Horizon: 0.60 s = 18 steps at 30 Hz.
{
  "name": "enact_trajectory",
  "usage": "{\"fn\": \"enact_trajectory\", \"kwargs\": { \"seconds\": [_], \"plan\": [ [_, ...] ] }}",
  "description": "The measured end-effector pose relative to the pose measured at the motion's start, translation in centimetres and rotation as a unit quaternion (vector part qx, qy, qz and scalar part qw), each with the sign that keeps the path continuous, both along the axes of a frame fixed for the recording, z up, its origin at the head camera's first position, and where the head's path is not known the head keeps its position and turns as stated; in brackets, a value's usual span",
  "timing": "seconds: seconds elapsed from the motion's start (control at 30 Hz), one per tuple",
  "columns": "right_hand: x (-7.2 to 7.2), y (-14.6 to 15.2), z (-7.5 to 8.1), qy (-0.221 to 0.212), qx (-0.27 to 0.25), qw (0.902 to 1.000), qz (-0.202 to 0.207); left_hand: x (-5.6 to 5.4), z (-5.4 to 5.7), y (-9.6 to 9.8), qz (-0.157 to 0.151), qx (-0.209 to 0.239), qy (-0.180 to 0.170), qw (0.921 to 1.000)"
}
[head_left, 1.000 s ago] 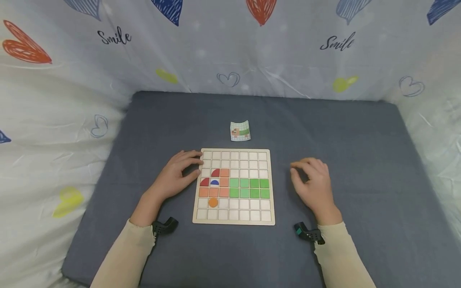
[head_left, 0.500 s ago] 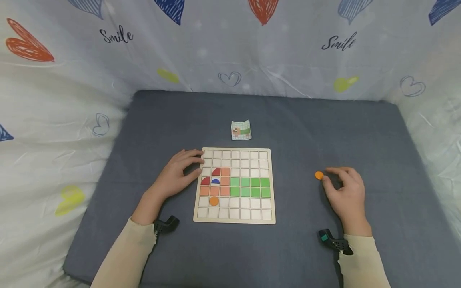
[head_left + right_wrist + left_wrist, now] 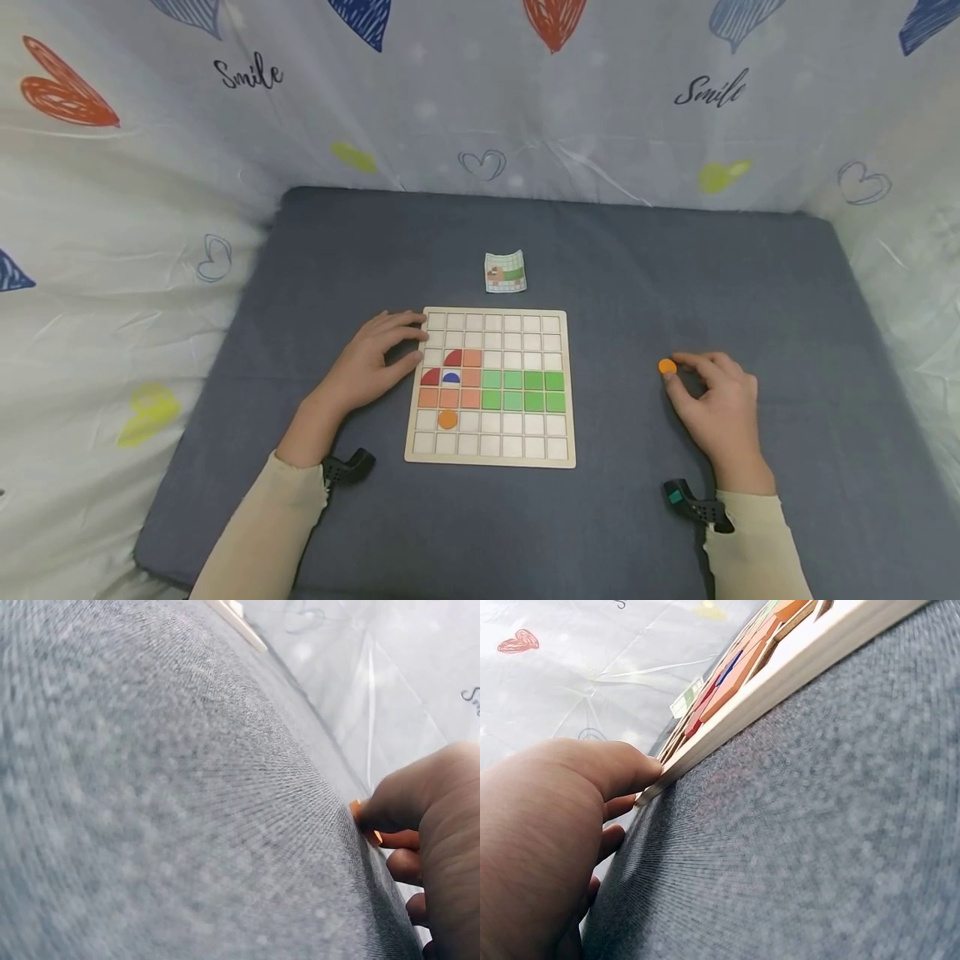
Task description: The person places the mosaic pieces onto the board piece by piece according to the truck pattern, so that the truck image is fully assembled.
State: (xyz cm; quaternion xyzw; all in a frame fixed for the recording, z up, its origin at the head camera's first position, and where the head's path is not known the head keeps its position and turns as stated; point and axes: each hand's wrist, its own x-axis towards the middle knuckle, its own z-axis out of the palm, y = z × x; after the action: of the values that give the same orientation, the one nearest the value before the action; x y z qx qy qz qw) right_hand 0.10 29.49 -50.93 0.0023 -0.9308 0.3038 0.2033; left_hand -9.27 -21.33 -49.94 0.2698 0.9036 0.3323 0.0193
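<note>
A square wooden grid board (image 3: 490, 463) lies flat, with red, salmon and green tiles in its cells. On it are also a tile with a blue half-circle (image 3: 451, 377) and an orange disc (image 3: 447, 419). My left hand (image 3: 375, 358) touches the board's left edge with thumb and fingertips; in the left wrist view the thumb meets the wooden rim (image 3: 735, 724). Off to the right, my right hand (image 3: 716, 408) pinches a second orange disc (image 3: 667, 367) between thumb and index finger, at the cloth. In the right wrist view that disc (image 3: 355, 808) is partly covered by the thumb.
A small printed card (image 3: 506, 272) with a coloured grid picture lies behind the board. Dark grey cloth (image 3: 600, 275) covers the table. A white curtain (image 3: 600, 100) with printed hearts hangs at the back and sides.
My right hand has moved right, away from the board, then slightly left onto the second orange disc, which was out of sight a second ago. The left hand stays at the board's edge.
</note>
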Motion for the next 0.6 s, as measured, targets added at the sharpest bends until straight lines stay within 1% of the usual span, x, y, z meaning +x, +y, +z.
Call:
{"fn": "enact_trajectory", "kwargs": {
  "seconds": [0.3,0.6],
  "plan": [
    [-0.25,-0.09,0.13,-0.012,0.009,0.9998,0.011,-0.02,0.12,0.00,0.003,0.001,0.005,1.0000],
    [-0.22,-0.10,0.09,-0.020,0.003,0.9998,0.005,0.00,0.11,0.11,0.002,-0.001,0.000,1.0000]
  ]
}}
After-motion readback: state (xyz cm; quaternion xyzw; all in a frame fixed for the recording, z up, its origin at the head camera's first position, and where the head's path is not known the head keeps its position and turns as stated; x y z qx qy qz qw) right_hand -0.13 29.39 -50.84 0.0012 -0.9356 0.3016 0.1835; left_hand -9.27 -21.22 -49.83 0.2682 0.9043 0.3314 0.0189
